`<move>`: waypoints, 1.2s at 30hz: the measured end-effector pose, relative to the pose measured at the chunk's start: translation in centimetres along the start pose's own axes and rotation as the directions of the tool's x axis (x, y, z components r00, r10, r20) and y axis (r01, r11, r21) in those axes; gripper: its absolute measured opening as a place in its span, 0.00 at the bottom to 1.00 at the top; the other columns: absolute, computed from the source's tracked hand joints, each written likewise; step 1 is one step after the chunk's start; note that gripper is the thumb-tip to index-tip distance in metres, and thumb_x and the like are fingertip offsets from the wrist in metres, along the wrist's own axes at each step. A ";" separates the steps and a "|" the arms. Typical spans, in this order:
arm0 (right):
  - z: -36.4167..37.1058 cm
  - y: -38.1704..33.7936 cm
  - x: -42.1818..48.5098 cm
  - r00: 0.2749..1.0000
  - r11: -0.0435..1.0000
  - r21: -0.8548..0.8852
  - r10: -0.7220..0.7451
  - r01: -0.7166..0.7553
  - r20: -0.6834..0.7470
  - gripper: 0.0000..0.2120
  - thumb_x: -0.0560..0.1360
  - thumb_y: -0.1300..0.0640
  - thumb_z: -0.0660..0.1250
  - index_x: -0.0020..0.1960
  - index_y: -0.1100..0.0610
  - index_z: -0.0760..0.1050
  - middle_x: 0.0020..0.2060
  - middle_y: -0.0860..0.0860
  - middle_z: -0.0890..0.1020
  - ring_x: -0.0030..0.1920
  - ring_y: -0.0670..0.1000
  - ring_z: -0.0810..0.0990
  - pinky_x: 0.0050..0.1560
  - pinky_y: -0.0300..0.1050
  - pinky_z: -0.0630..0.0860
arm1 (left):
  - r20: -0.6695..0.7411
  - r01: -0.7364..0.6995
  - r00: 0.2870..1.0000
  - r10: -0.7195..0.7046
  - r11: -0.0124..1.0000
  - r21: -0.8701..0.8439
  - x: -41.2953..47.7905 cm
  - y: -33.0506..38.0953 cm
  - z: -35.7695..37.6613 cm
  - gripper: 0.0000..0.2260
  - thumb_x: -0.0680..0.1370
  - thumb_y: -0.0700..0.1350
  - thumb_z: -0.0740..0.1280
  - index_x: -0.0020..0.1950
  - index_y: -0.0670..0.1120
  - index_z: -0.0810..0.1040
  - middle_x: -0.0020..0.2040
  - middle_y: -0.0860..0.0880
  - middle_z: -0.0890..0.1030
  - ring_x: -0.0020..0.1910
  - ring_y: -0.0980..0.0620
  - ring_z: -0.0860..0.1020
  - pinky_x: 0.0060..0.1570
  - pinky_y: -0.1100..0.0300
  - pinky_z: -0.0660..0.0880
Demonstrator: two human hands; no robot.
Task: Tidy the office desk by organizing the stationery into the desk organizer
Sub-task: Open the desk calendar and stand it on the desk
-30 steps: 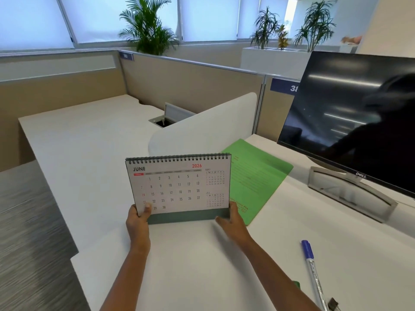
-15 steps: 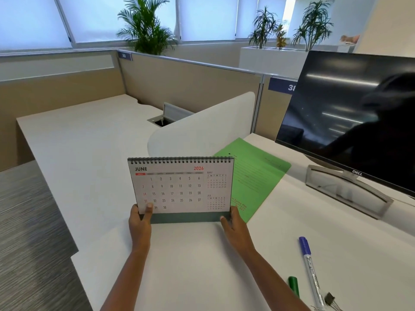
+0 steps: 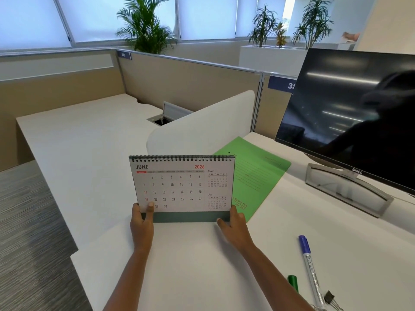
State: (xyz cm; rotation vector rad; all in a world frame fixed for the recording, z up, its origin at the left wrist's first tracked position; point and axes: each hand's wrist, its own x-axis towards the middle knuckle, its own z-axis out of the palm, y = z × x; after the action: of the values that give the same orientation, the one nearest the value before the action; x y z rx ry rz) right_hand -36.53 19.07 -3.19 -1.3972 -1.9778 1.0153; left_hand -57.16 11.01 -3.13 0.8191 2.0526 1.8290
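Right hand (image 3: 234, 230) has slid from the front bottom edge of the calendar (image 3: 179, 185) out to its lower right corner over the last second. The calendar itself has hardly shifted. The green marker (image 3: 293, 282) and binder clip (image 3: 329, 296) have come into view at the bottom right.

The left hand (image 3: 142, 227) grips the lower left corner, thumb pressed on the front face near the 28 and fingers behind. The right hand holds the lower right corner, fingers tucked behind and thumb along the base.

The calendar is upright and faces the camera, showing June 2026, spiral binding on top. It sits over the near left part of the white desk (image 3: 190, 265); can't tell if its base touches the surface.

A green folder (image 3: 253, 176) lies flat just behind and right of the calendar, partly hidden by it. A white divider (image 3: 202, 122) stands behind both.

The dark monitor (image 3: 348, 113) is at far right on its stand.

A blue pen (image 3: 311, 270) lies on the desk right of the right forearm. The green marker is just beside it, partly hidden by the arm. The binder clip is at the pen's near end.
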 end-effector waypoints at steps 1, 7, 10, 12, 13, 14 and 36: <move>0.0 0.0 0.1 1.000 1.000 -0.013 -0.004 0.004 0.008 0.16 0.75 0.59 0.63 0.60 0.62 0.63 0.59 0.58 0.70 0.55 0.56 0.72 0.56 0.53 0.76 | -0.019 -0.001 1.000 0.001 1.000 0.009 0.0 -0.1 0.1 0.06 0.80 0.44 0.59 0.49 0.42 0.65 0.57 0.37 0.77 0.47 0.44 0.73 0.46 0.54 0.72; 0.3 -0.3 0.2 0.999 0.989 -0.144 -0.032 0.036 0.034 0.16 0.76 0.56 0.62 0.60 0.62 0.64 0.57 0.57 0.73 0.53 0.56 0.74 0.51 0.47 0.73 | -0.108 0.005 0.994 -0.003 1.000 0.018 0.2 -0.5 0.1 0.11 0.80 0.44 0.58 0.58 0.39 0.66 0.61 0.38 0.75 0.52 0.40 0.74 0.51 0.52 0.74; 0.4 -0.6 0.3 0.999 0.987 -0.153 -0.054 0.055 0.009 0.13 0.78 0.57 0.59 0.59 0.62 0.64 0.56 0.57 0.73 0.49 0.54 0.72 0.46 0.44 0.70 | -0.100 0.000 0.995 0.004 0.999 0.037 0.2 -0.6 0.1 0.11 0.80 0.44 0.57 0.59 0.38 0.65 0.62 0.38 0.75 0.56 0.38 0.74 0.51 0.53 0.73; 0.3 -0.8 0.5 0.997 0.987 -0.144 -0.076 0.074 -0.004 0.12 0.78 0.58 0.58 0.58 0.63 0.64 0.55 0.58 0.74 0.45 0.51 0.70 0.42 0.41 0.67 | -0.086 -0.005 0.996 0.009 0.999 0.051 0.2 -0.6 0.2 0.11 0.80 0.44 0.57 0.58 0.38 0.65 0.62 0.38 0.75 0.56 0.37 0.74 0.51 0.52 0.73; 0.3 -0.8 0.6 0.997 0.987 -0.139 -0.080 0.078 -0.008 0.11 0.78 0.59 0.58 0.58 0.63 0.64 0.55 0.58 0.75 0.45 0.50 0.69 0.42 0.41 0.67 | -0.081 -0.003 0.997 0.008 0.998 0.056 0.3 -0.6 0.1 0.11 0.80 0.44 0.57 0.58 0.38 0.65 0.62 0.38 0.75 0.56 0.37 0.74 0.52 0.50 0.73; 0.3 -0.8 0.7 0.997 0.988 -0.134 -0.082 0.080 -0.012 0.11 0.78 0.59 0.58 0.57 0.64 0.64 0.56 0.58 0.74 0.45 0.50 0.69 0.42 0.41 0.67 | -0.080 0.000 0.997 0.005 0.998 0.060 0.3 -0.7 0.1 0.11 0.80 0.44 0.58 0.58 0.38 0.65 0.62 0.38 0.75 0.57 0.37 0.74 0.53 0.49 0.73; 0.9 0.7 -0.1 0.987 0.989 0.107 -0.082 0.097 -0.138 0.10 0.80 0.53 0.53 0.53 0.57 0.70 0.52 0.53 0.78 0.51 0.52 0.72 0.43 0.44 0.67 | -0.162 -0.040 0.986 0.041 0.999 0.012 -0.1 -0.7 0.2 0.10 0.82 0.44 0.53 0.52 0.39 0.69 0.50 0.45 0.76 0.45 0.46 0.73 0.44 0.57 0.68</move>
State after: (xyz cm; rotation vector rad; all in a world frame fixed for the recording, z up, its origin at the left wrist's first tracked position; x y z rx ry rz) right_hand -36.77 18.90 -4.28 -1.2690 -1.8400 0.9528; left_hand -57.09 11.11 -3.90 0.7411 2.1579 1.9695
